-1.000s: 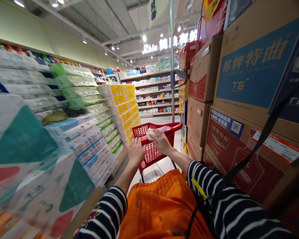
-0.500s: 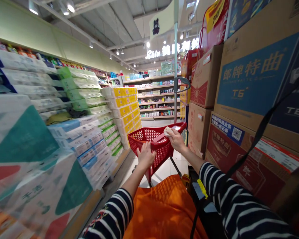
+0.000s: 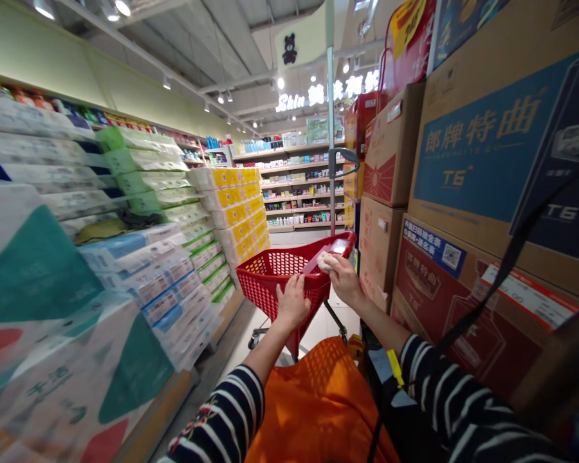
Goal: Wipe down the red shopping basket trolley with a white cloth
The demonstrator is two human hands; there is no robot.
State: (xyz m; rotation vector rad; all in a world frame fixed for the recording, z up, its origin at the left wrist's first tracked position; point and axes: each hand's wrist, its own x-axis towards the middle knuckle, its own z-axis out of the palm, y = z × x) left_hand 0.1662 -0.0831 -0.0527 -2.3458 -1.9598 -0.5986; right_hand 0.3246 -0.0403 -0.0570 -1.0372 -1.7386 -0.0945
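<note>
A red plastic shopping cart (image 3: 270, 283) with a latticed basket and dark legs on castors stands in front of me, its basket tilted in view. My right hand (image 3: 345, 278) is closed around a crumpled white cloth or tissue (image 3: 324, 261) and presses it to the near rim, beside a pinkish strip. Against the near side of the rim rests my left hand (image 3: 293, 302), thumb spread away from the fingers, holding nothing.
Stacked tissue packs (image 3: 168, 283) line the left side. Cardboard cartons (image 3: 492, 141) rise close on the right. Behind the cart stands a pole (image 3: 331, 116) with a grey hook-shaped handle. Product shelves (image 3: 303, 186) fill the back. Orange cloth (image 3: 313, 399) lies over my front.
The view has shifted slightly, and the cart appears a little further left. My right hand and the white wad have slid slightly along the rim, uncovering a shiny label. The left hand stays at the rim.
</note>
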